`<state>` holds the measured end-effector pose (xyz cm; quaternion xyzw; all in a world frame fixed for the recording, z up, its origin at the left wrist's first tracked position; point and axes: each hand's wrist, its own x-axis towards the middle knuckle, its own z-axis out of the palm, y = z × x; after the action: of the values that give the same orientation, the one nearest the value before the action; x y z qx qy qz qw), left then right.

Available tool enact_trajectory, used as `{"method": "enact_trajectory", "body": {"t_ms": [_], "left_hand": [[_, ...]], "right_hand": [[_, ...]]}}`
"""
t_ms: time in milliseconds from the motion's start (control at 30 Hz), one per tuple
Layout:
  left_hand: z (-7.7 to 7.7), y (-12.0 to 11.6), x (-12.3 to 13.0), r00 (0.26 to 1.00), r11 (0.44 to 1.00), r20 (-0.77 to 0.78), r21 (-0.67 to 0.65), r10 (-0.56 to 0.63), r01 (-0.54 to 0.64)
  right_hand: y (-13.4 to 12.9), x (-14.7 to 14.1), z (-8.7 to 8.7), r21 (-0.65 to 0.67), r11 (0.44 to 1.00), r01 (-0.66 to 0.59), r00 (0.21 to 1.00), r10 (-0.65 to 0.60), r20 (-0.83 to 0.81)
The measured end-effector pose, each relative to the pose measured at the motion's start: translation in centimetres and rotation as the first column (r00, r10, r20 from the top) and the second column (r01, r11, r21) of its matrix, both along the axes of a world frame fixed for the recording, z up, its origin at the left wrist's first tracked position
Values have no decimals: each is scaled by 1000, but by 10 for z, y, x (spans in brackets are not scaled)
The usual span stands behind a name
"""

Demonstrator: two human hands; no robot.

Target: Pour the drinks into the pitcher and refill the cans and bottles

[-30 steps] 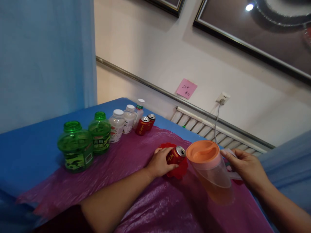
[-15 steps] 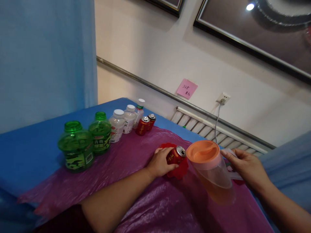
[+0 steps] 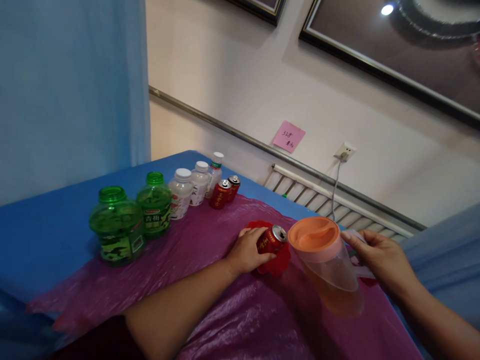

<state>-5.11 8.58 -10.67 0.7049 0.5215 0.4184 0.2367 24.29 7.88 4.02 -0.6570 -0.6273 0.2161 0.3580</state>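
Observation:
My left hand [image 3: 249, 251] is wrapped round a red drink can [image 3: 270, 241], whose opened top faces up. Beneath the can lies a red scalloped dish [image 3: 279, 265], partly hidden by the hand and can. My right hand [image 3: 384, 257] grips the handle of a clear plastic pitcher [image 3: 326, 272] with an orange lid. Amber liquid fills its lower part. The pitcher leans toward the can, its lid close beside the can's top. I cannot make out any liquid flowing between them.
Two green bottles [image 3: 117, 227] without caps stand at the left. Behind them come several white-capped clear bottles [image 3: 182, 195] and two more cans [image 3: 221, 195]. Purple plastic sheeting [image 3: 221, 305] covers part of the blue table [image 3: 48, 220]. A radiator [image 3: 300, 187] runs along the wall.

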Motion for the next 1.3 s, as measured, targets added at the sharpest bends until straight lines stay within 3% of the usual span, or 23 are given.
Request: {"method": "enact_trajectory", "body": {"t_ms": [1300], "left_hand": [[-1,1,0,1000,1000,-8,-8,-1,1]], "right_hand": [[-2,-7,3,22,1000,3,1000,-3,-12]]}}
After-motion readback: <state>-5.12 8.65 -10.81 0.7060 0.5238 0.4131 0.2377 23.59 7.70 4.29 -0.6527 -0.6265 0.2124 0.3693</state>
